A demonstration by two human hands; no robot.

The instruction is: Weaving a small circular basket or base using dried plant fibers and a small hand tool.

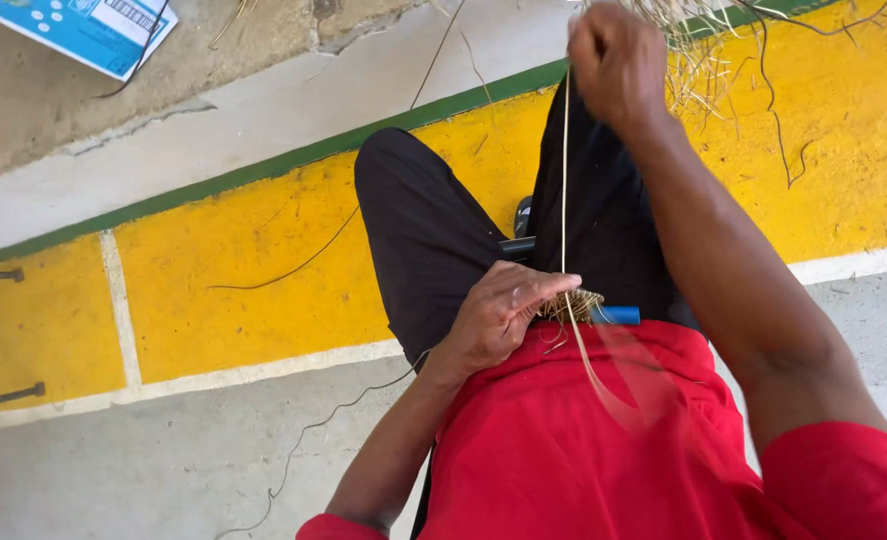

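Red shirt cloth [563, 440] fills the near foreground, and just above it the left hand [498, 315] rests against the lap, fingers curled and thumb pressed down, pinching a small bristly knot of straw fibres [571, 303] onto the end of a blue tube [615, 316]. A black piece [516, 245], perhaps a handle, shows just behind this hand; what it belongs to I cannot tell. The right hand [615, 62] is raised well away from the lap, closed into a loose fist around the far end of a single pale straw strand [564, 170].

That strand runs almost straight from the raised fist down to the knot, its long axis close to vertical in the picture, pulled taut; below the knot a blurred tail [598, 375] trails over the shirt toward the camera. To do this well, I judge the pinch at the knot should stay firm while the pull follows the strand's own line, steady and without a jerk, since a dry fibre may snap or slip sideways.

Beyond the right hand lies a loose heap of straw [698, 45]. Black trousers [423, 230] cover the legs over a yellow painted floor band [243, 260] with a green stripe [263, 168], and a blue and white box [83, 28] sits at the far corner.
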